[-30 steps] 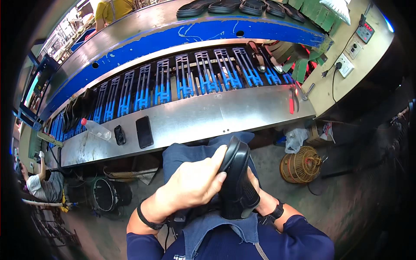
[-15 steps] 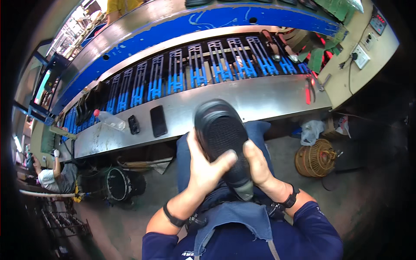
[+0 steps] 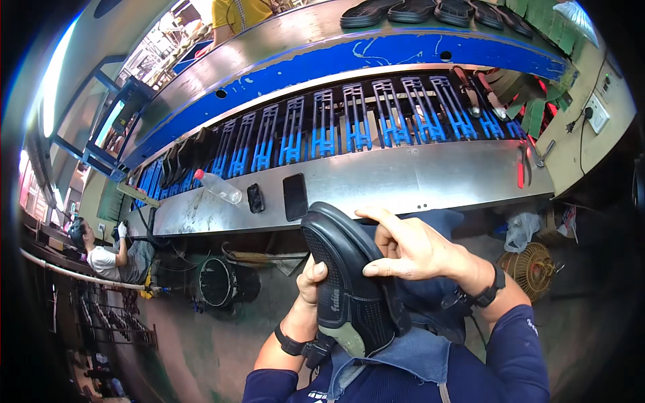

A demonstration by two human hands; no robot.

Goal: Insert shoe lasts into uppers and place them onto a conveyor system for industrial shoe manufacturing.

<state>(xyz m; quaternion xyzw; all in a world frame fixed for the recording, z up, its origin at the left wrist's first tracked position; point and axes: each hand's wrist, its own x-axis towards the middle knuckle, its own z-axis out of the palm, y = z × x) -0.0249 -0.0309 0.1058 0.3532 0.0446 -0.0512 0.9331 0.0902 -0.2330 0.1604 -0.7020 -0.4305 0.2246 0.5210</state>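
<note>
A black shoe (image 3: 346, 285) with perforated side panels and a grey-green heel patch is tilted on its side in front of my chest, toe pointing away. My left hand (image 3: 310, 282) is closed around its left side, the thumb lying on the upper. At the other side, where the thick black sole edge shows, is my right hand (image 3: 430, 254). Its thumb and index finger are spread apart, with the thumb tip at the sole edge. The other fingers are partly curled. The far side of the shoe is hidden.
Beyond the metal ledge (image 3: 396, 178) runs a conveyor of blue-and-black racks (image 3: 322, 138). A phone (image 3: 294, 197), a small black object (image 3: 255, 199), a bottle (image 3: 220, 188) and pliers (image 3: 523, 166) lie on the ledge. Black soles (image 3: 410, 10) line the upper shelf. A bucket (image 3: 218, 282) stands lower left.
The shoe has turned from opening-up onto its side, exposing its side panel and sole edge. My right hand has shifted from gripping its side to spread fingers at the sole. The view has shifted too.
</note>
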